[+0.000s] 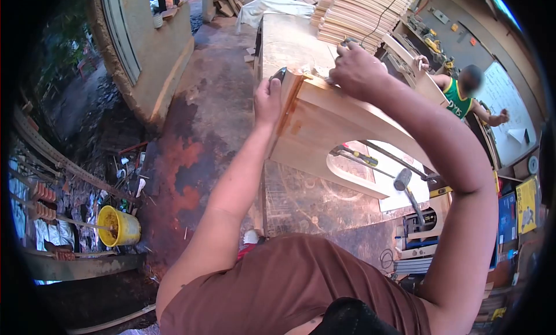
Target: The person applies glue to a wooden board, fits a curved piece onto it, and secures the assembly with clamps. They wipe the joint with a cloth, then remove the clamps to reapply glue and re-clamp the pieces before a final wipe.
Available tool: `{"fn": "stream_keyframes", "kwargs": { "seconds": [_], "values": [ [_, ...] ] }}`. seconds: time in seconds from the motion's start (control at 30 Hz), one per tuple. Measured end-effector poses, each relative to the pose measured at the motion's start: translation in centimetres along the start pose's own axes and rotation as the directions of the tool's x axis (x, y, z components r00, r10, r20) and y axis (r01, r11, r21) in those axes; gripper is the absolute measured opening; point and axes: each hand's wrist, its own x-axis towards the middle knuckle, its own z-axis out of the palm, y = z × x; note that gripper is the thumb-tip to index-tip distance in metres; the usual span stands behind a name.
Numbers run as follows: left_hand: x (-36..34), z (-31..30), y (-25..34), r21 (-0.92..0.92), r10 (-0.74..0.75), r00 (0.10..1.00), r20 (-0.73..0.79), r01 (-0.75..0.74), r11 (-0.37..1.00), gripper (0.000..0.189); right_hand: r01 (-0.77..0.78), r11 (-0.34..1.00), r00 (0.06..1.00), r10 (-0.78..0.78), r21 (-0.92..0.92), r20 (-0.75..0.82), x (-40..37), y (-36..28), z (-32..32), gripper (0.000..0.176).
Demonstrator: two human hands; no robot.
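A pale wooden assembly with a rounded cutout stands on the workbench, brown stains along its left corner. At its upper left corner, my left hand is closed around a small dark object with a shiny edge. My right hand is curled into a fist over the assembly's top edge; what its fingers grip cannot be made out. Just past the knuckles a dark item shows near a black cord. Beyond the cutout lie a mallet and a yellow-and-black handled tool.
Stacked wooden boards rise at the bench's far end. A person in a green jersey holds a board on the right, near a whiteboard. A yellow bucket stands on the left, and a wall is at upper left.
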Motion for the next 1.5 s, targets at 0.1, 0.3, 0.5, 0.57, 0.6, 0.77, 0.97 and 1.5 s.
{"fn": "stream_keyframes", "kwargs": {
  "seconds": [0.1,0.3,0.5,0.57,0.6,0.77,0.97,1.5],
  "values": [
    [-0.5,-0.1,0.6,0.021,-0.022,0.999,-0.038,0.023,1.000,0.048,-0.031,0.996,1.000,0.031,0.080,-0.002,-0.7,1.4,0.1,0.020],
    [-0.3,-0.1,0.9,0.004,-0.012,1.000,-0.020,0.012,1.000,0.049,0.038,0.998,0.988,-0.046,-0.053,-0.150,0.5,-1.4,-1.2,0.021],
    [-0.2,0.2,0.9,0.002,0.008,0.999,-0.036,-0.008,1.000,0.050,0.038,0.976,0.976,0.009,0.213,-0.216,0.0,-2.1,-1.4,0.023],
    [0.0,0.3,0.2,0.007,0.006,1.000,-0.022,-0.005,1.000,0.051,-0.013,0.991,0.979,0.040,0.133,-0.200,0.4,-1.9,-1.4,0.023],
    [0.2,0.3,0.1,0.009,0.006,1.000,-0.023,-0.005,1.000,0.051,-0.016,0.991,0.978,0.043,0.132,-0.203,0.6,-1.6,-1.5,0.023],
    [0.7,0.6,-0.1,0.039,0.017,0.999,-0.039,-0.015,0.999,0.052,-0.083,0.989,0.991,0.095,0.124,-0.095,1.3,-1.5,-2.1,0.023],
    [1.3,1.2,-1.0,0.058,-0.017,0.999,-0.040,0.019,0.998,0.054,-0.009,0.988,0.979,0.041,0.157,-0.199,2.1,-0.5,0.6,0.020],
    [0.5,0.4,0.1,0.079,-0.064,0.998,-0.028,0.066,0.995,0.049,-0.135,0.843,0.955,0.250,0.520,-0.158,1.7,-0.1,2.9,0.026]
  ]
}}
